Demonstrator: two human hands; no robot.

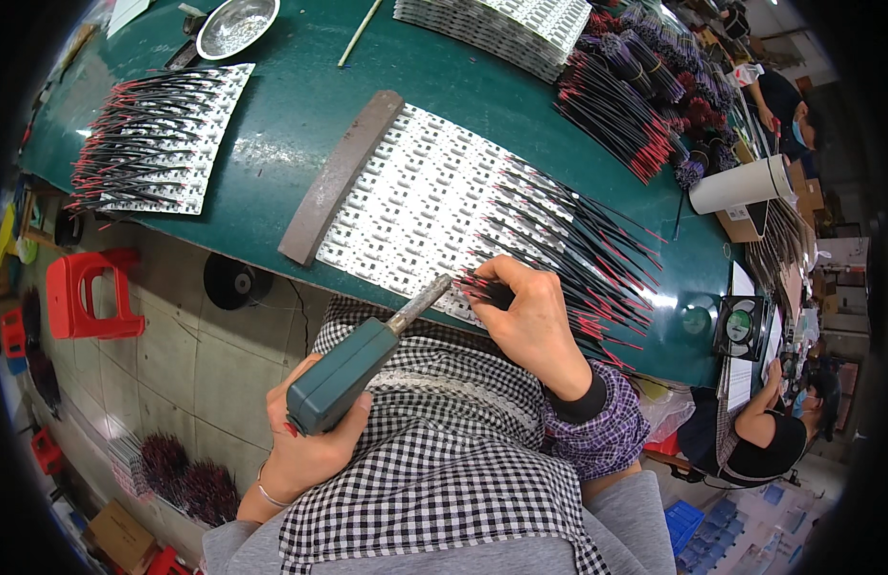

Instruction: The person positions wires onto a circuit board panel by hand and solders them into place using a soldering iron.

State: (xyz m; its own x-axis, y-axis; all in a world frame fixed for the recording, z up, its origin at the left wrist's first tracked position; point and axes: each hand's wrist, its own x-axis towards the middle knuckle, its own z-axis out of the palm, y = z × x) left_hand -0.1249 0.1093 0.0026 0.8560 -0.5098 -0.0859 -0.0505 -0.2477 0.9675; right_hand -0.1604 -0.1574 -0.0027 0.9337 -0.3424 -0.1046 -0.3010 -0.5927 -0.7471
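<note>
My left hand [315, 426] is wrapped round the dark green body of a soldering gun [343, 376]. The gun's metal barrel points up and right, its tip close to the near edge of a white circuit board panel [406, 196]. My right hand [532, 311] pinches black wires with red ends [490, 287] at that same edge; its fingers partly hide them. Rows of black and red wires [578, 249] cover the panel's right part. Along the panel's left edge lies a brown metal bar [341, 177]. Whether the tip touches a wire is too small to tell.
Another wired panel [166, 139] lies at the table's left. A metal bowl [237, 27], stacked panels [501, 29] and wire bundles [621, 105] stand along the far side. A small black fan [741, 328] is at the right, a red stool [94, 292] on the floor. Two people work at the right.
</note>
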